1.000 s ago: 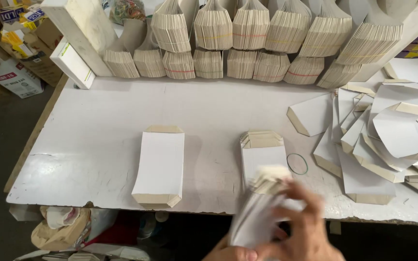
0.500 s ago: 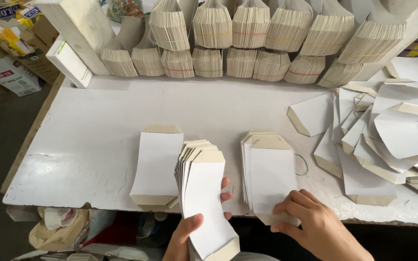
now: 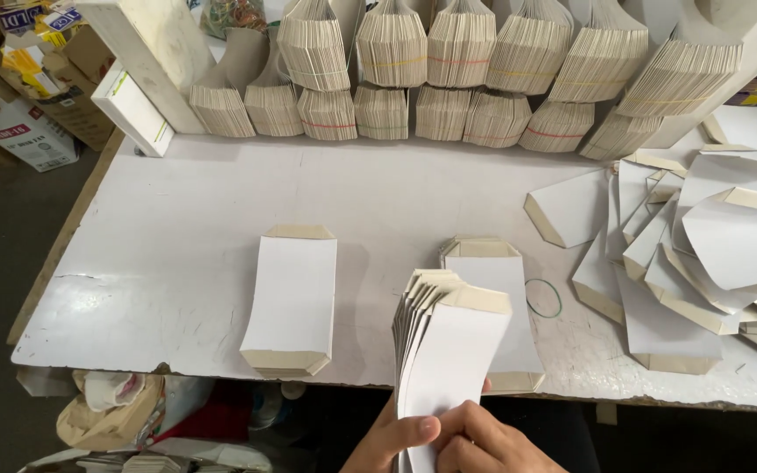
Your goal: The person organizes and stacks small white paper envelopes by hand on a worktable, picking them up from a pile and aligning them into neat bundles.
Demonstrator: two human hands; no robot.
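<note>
Both hands meet at the bottom edge of the view. The left hand [image 3: 387, 442] and the right hand [image 3: 484, 448] are clamped together on the lower end of a fanned stack of folded white card blanks [image 3: 444, 350], thumbs pressed on the front sheet, with the stack standing nearly upright over the near edge of the tabletop [image 3: 177, 263]. The grip holds only the bottom of the stack; the upper ends splay apart, so loose sheets could, in my judgement, slide out sideways or drop past the table edge onto the clutter below.

Just behind the held stack lies a flat pile of the same blanks [image 3: 492, 307], partly hidden by it; a slipping sheet could knock that pile askew. A green rubber band [image 3: 543, 298] lies just beside that pile, on its right. To the left, well apart, rests a second flat pile [image 3: 291, 302], whose near end reaches the table edge and could be brushed off.

Farther right is a loose heap of unfolded card cutouts [image 3: 703, 245], and along the back stand banded bundles [image 3: 449, 79] in rows.
</note>
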